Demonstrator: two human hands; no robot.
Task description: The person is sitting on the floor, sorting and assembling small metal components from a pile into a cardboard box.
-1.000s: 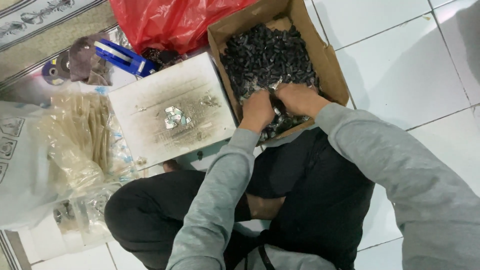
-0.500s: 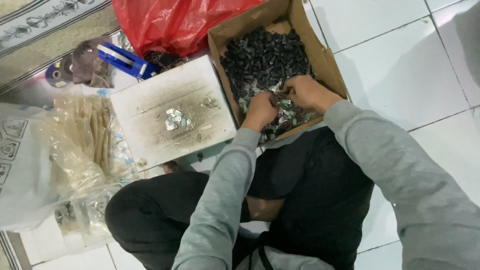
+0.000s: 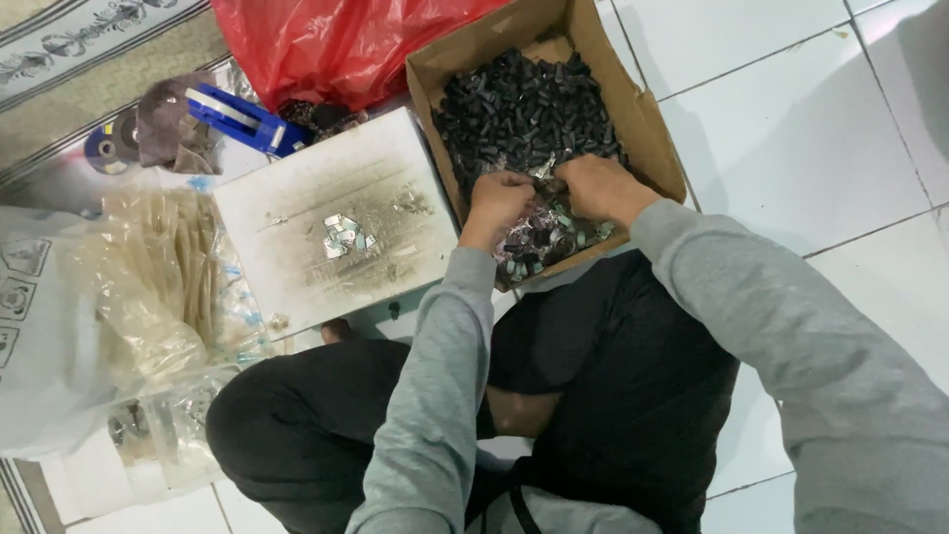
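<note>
Fingers of both hands are curled down into a cardboard box (image 3: 647, 129), the left hand (image 3: 497, 201) and right hand (image 3: 600, 187) nearly touching each other over a heap of small silvery and pale green pieces (image 3: 544, 240) at the box's 6 o'clock end. Whether either hand actually pinches a piece I cannot tell, since the fingertips are buried among the parts. Filling the box from its middle toward 12 o'clock is a mass of small black parts (image 3: 519, 104). At 9 o'clock from the box lies a dirty white board (image 3: 297, 213) with a few shiny bits (image 3: 343, 235) on it. A red plastic bag (image 3: 336, 44) sits at 11 o'clock, clear plastic bags (image 3: 148, 287) farther out at 9 o'clock.
</note>
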